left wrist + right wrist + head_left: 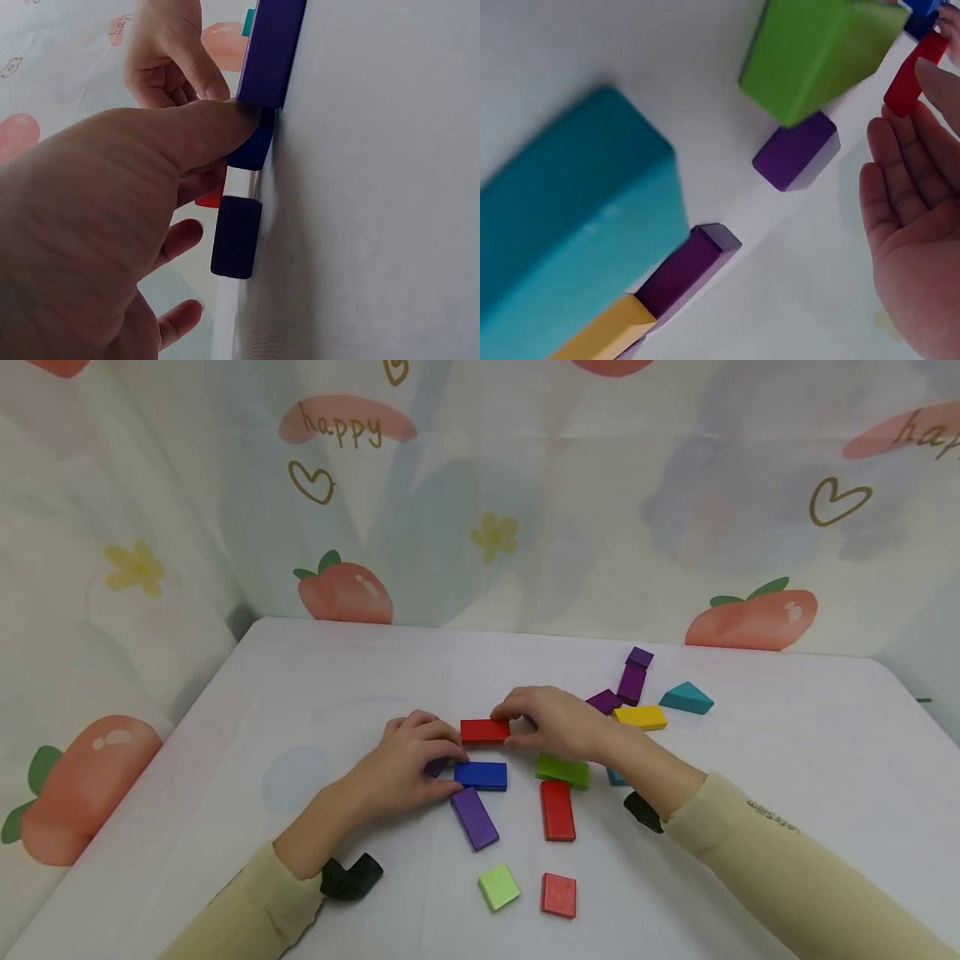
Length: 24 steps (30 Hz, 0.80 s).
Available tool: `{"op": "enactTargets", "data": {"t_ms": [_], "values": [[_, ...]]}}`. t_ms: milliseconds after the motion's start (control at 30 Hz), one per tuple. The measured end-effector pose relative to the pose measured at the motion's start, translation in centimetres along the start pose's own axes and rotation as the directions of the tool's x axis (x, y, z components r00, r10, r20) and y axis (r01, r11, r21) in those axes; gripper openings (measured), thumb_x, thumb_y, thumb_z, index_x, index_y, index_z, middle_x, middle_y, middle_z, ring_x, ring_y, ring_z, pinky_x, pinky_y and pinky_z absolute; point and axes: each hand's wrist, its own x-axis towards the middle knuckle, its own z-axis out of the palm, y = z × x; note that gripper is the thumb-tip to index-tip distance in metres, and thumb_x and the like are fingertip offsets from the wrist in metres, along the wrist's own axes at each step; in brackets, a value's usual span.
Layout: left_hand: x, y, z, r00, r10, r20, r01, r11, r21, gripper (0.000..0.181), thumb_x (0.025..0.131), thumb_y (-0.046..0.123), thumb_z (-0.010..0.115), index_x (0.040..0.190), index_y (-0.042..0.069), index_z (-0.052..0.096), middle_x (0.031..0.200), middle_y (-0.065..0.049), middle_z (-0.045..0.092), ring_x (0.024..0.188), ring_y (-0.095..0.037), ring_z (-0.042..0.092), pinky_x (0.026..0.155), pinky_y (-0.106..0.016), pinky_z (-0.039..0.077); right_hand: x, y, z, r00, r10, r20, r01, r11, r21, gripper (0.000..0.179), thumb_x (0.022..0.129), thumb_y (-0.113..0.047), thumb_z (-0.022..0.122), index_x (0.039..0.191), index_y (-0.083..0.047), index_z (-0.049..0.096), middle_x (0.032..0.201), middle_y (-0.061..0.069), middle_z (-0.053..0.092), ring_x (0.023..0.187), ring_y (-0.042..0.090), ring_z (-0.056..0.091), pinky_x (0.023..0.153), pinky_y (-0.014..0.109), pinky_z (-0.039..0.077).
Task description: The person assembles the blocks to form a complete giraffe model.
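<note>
My right hand point(557, 720) pinches the right end of a long red block point(483, 732) between thumb and fingers, just beyond a blue block point(482, 776). The red block also shows beside the fingers in the right wrist view. My left hand point(415, 758) holds the blue block's left end between thumb and index finger, its other fingers spread. Under that hand, a dark purple block point(237, 238) is partly hidden. Nearer to me, a long purple block point(475, 819) slants down from the blue one.
Right of the blue block lie a green block point(562, 771) and a red block point(557, 811). Nearer are a light green square point(498, 887) and a red square point(558, 895). Purple blocks point(632, 683), a yellow block point(640, 717) and a teal triangle point(687, 698) lie back right.
</note>
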Motion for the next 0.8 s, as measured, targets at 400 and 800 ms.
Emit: {"op": "enactTargets", "data": {"t_ms": [400, 800], "values": [[-0.1, -0.4, 0.2, 0.999, 0.024, -0.024, -0.025, 1.0, -0.009, 0.035, 0.085, 0.029, 0.083, 0.117, 0.023, 0.069, 0.125, 0.003, 0.058, 0.12, -0.018, 0.045, 0.098, -0.048, 0.038, -1.2, -0.2, 1.3, 0.999, 0.009, 0.047, -0.01, 1.0, 0.011, 0.034, 0.095, -0.018, 0.072, 0.127, -0.009, 0.069, 0.119, 0.002, 0.068, 0.113, 0.022, 0.06, 0.098, 0.042, 0.051], [0.1, -0.5, -0.1, 0.987, 0.09, 0.13, -0.085, 0.996, -0.04, 0.042, 0.094, 0.025, 0.075, 0.134, 0.017, 0.068, 0.142, 0.007, 0.058, 0.142, -0.014, 0.041, 0.115, -0.056, 0.027, -1.6, 0.2, 1.4, 0.999, -0.041, 0.032, 0.041, 0.999, 0.004, 0.031, 0.098, -0.016, 0.069, 0.128, -0.009, 0.07, 0.12, 0.002, 0.068, 0.115, 0.024, 0.06, 0.1, 0.044, 0.051]]}}
